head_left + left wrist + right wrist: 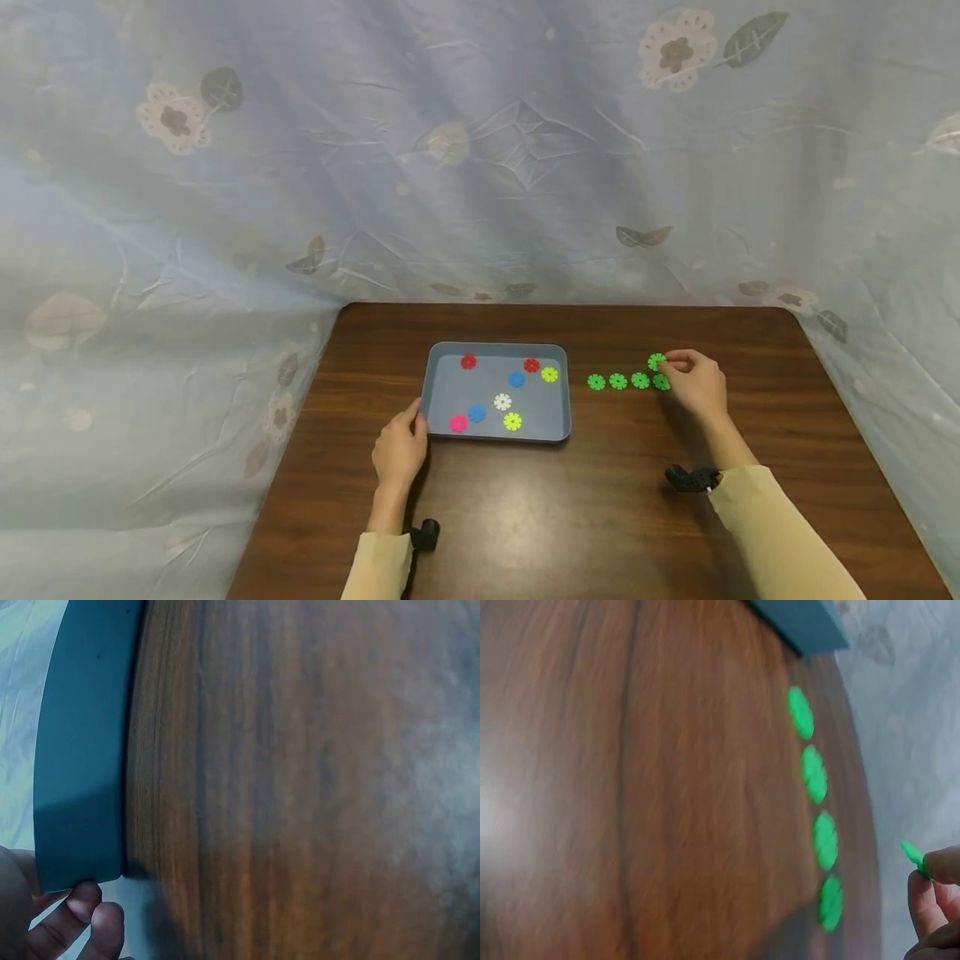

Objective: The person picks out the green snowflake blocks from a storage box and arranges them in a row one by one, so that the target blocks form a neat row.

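Observation:
My right hand (697,385) pinches a green notched plastic disc (656,362) between thumb and fingertips. In the right wrist view that disc (913,855) appears edge-on, raised off the table. Several matching green discs (618,382) lie in a row on the table beneath and left of the hand; the rightmost (661,382) is close to the fingers. At the grey-blue tray (495,350), my left hand (400,448) grips the near left corner, fingertips under the edge in the left wrist view. Inside the tray lie red, blue, yellow, white (502,402) and pink discs.
The dark wooden table (517,517) reaches back to a pale floral cloth (480,183) hanging behind it and along both sides. The tray stands left of the green row, with a gap of bare wood between.

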{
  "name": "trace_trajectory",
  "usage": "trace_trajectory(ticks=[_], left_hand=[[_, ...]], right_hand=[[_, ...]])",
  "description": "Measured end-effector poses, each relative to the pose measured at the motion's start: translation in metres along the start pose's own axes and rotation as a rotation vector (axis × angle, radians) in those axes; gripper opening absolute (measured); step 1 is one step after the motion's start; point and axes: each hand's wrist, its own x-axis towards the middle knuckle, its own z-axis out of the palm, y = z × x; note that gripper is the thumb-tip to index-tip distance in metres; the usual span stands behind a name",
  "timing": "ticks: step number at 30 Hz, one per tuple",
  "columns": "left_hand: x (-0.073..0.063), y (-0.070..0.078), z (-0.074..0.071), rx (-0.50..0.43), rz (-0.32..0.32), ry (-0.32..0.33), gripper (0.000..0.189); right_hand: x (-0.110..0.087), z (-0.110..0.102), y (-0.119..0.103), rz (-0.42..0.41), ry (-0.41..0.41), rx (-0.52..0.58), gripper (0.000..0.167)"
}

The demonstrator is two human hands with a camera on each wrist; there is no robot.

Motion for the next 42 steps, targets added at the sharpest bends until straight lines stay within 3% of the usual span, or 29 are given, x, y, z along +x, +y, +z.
trace_trajectory(ticks=[7,13,25,42], left_hand=[[-0.001,-0.002,-0.001,0.011,-0.005,0.007,0.038],[-0.001,-0.003,0.0,0.012,-0.002,0.001,0.038],[-0.002,-0.003,0.001,0.027,-0.01,-0.003,0.039],[0.001,0.001,0.001,0.028,-0.003,0.01,0.038]], right_hand=[[-0.001,-0.008,0.031,0.11,0.01,0.002,0.044],[0.0,-0.01,0.045,0.161,0.011,-0.014,0.043],[0.002,-0.011,0.051,0.182,-0.015,-0.074,0.042],[0.021,-0.012,0.051,0.191,-0.023,-0.132,0.043]])
